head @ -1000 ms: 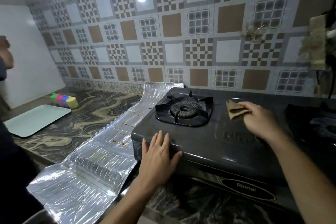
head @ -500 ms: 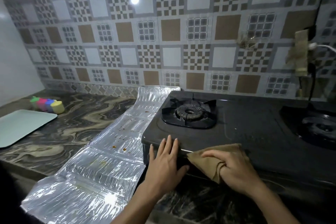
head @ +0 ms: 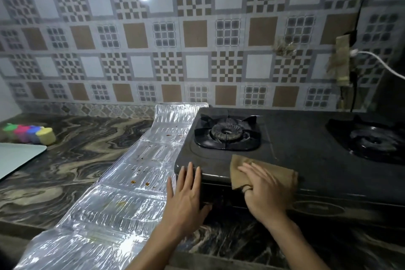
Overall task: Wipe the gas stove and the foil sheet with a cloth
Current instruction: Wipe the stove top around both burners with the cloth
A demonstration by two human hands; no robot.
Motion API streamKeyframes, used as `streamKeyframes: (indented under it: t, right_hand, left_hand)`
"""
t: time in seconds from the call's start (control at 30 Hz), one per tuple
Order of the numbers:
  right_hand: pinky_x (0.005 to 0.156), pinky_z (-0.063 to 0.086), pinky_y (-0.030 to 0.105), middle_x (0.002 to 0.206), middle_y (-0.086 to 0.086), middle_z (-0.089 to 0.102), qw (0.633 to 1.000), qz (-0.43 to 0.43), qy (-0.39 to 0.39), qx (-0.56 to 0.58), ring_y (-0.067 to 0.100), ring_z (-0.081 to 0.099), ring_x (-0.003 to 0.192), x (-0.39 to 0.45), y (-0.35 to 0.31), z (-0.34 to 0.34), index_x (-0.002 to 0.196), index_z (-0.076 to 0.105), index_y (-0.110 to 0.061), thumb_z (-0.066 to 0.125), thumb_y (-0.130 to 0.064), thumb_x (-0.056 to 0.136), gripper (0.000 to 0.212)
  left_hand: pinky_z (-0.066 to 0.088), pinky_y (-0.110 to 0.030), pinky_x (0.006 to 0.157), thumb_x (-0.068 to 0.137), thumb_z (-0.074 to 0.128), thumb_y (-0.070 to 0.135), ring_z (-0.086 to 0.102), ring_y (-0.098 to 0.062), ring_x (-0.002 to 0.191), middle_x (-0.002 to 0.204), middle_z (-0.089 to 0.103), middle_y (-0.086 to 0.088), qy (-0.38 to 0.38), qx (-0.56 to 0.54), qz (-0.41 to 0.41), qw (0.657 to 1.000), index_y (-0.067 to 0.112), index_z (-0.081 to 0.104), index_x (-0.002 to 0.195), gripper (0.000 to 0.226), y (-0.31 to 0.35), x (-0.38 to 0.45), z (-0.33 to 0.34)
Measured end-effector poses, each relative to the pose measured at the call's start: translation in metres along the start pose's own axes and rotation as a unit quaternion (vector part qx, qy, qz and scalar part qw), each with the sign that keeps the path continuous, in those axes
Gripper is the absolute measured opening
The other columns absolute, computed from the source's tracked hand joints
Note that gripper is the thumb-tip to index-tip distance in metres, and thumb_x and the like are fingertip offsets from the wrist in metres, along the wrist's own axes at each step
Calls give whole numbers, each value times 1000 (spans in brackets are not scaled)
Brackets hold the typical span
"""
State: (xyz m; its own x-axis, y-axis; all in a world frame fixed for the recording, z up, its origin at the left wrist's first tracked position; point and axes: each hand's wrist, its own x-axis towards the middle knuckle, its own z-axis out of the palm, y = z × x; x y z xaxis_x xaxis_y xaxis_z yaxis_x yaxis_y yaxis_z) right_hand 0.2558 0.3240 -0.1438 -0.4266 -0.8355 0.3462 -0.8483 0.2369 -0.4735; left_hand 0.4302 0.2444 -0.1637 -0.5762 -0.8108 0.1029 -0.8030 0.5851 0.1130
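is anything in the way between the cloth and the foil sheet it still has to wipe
Only the left hand. It rests flat on the gas stove's front left corner, between the cloth under the right hand and the foil sheet beside the stove. Nothing else visible blocks that path; the foil carries only small crumbs.

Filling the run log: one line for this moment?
right hand presses cloth on gas stove front edge | left hand braces corner | foil sheet spotted

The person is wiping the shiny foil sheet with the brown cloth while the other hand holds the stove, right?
Not quite. In the head view the brown cloth lies on the stove front edge under the right hand, not on the foil sheet. The left hand does rest on the stove's corner.
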Motion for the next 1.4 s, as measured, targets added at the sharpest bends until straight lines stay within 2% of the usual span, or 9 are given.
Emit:
streamKeyframes:
  t: [0.17, 0.27, 0.37, 0.6, 0.73, 0.87, 1.07, 1.27, 1.4]
  right_hand:
    - [105, 26, 7, 125, -12, 60, 983, -80, -140, 85, 5, 49, 125, -36, -26, 26, 116, 67, -25, 36, -17, 70, 55]
    - [87, 34, -2, 100, -26, 66, 978, -33, -96, 182, -4, 60, 103, -42, -20, 10, 99, 73, -27, 51, -8, 75, 38]
    - [74, 42, 2, 87, -24, 71, 960, 55, -68, 267, -8, 62, 91, -31, -17, -13, 86, 70, -35, 52, -3, 79, 38]
    - [78, 54, 34, 95, 2, 72, 895, 175, -35, 410, 18, 67, 90, -7, -15, -49, 95, 68, -27, 40, 4, 93, 42]
    - [82, 51, 35, 101, -4, 69, 939, 110, 85, 314, 20, 62, 98, 19, -11, -84, 97, 65, -35, 38, 6, 86, 50]
    - [76, 44, 32, 111, 0, 63, 972, 68, 147, 171, 23, 56, 97, 41, -16, -102, 124, 56, -26, 38, 0, 87, 49]
    - [114, 18, 46, 149, -4, 37, 988, 143, -27, -43, 20, 32, 138, 35, -17, -5, 140, 36, -33, 42, -28, 90, 50]
    - [113, -7, 39, 155, -14, 23, 990, -67, -68, -101, 7, 9, 146, -4, -24, 25, 143, 32, -38, 36, -20, 73, 72]
    - [110, 7, 21, 145, -24, 35, 983, -137, -110, -48, -4, 22, 138, 7, 1, -8, 133, 47, -40, 32, -16, 64, 74]
  left_hand:
    - [-5, -54, 116, 90, 47, 40, -24, -22, 145, 155, -31, -1, -11, -8, 16, 1000, 20, -20, 150, 92, -8, -2, 2]
    - [-4, -56, 116, 89, 50, 39, -23, -20, 145, 157, -29, 0, -22, -20, 26, 999, 21, -18, 151, 93, -12, -1, -1]
    - [-3, -58, 115, 90, 51, 42, -24, -22, 145, 157, -28, -1, -23, -38, 24, 999, 20, -17, 151, 94, -11, 0, 0]
    - [-8, -52, 116, 94, 45, 46, -20, -21, 146, 159, -20, -4, 37, -69, -12, 997, 19, -8, 153, 84, -4, 4, 0]
    - [-7, -53, 116, 94, 46, 47, -20, -21, 146, 160, -19, -6, 26, -72, -28, 997, 16, -9, 153, 86, -10, 11, -5]
    - [-6, -56, 115, 92, 49, 47, -26, -24, 144, 156, -28, -7, 0, -39, -18, 999, 15, -17, 151, 94, -12, 10, 0]
    - [-3, -57, 115, 91, 49, 47, -33, -23, 140, 151, -36, -5, -5, -38, -8, 999, 14, -23, 149, 98, -15, 10, 7]
    - [2, -56, 117, 91, 48, 43, -32, -23, 141, 153, -34, -6, -3, -45, -7, 999, 14, -22, 149, 96, -15, 11, 11]
    - [6, -56, 117, 90, 49, 43, -35, -20, 138, 154, -33, -5, 0, -42, -3, 999, 15, -21, 149, 96, -18, 12, 13]
